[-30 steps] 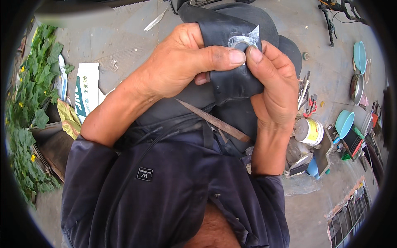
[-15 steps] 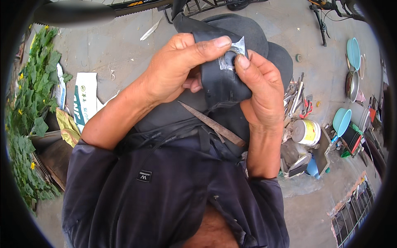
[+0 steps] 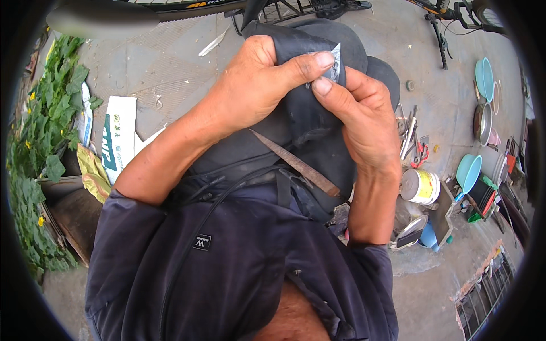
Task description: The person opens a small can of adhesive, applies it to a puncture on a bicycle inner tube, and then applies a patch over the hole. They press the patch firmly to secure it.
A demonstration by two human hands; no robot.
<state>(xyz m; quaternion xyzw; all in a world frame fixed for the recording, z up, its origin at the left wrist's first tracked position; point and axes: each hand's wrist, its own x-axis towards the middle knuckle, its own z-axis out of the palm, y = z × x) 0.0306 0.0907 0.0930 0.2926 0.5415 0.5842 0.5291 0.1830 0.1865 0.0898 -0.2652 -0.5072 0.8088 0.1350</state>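
A black rubber inner tube (image 3: 310, 116) is stretched between my two hands above my lap. On it sits a small patch with shiny clear film (image 3: 335, 58), one corner of the film standing up in a point. My left hand (image 3: 264, 79) grips the tube from the left, its thumb pressed across the film. From the right, my right hand (image 3: 367, 116) pinches the tube, thumb tip at the film's lower edge and fingers behind the rubber. Both thumbs hide most of the patch. A rusty, tapered metal file (image 3: 296, 163) lies across my lap below the tube.
Hand tools (image 3: 412, 133) lie on the ground to the right, near a white bucket (image 3: 420, 186) and blue basins (image 3: 469, 173). Leafy plants (image 3: 48, 131) and a white sack (image 3: 119, 133) are at left. A bicycle wheel (image 3: 199, 8) runs along the top.
My thumbs have come closer together over the patch. The dark round centre that showed between them is now covered. My right thumb has shifted left and my right wrist slightly right.
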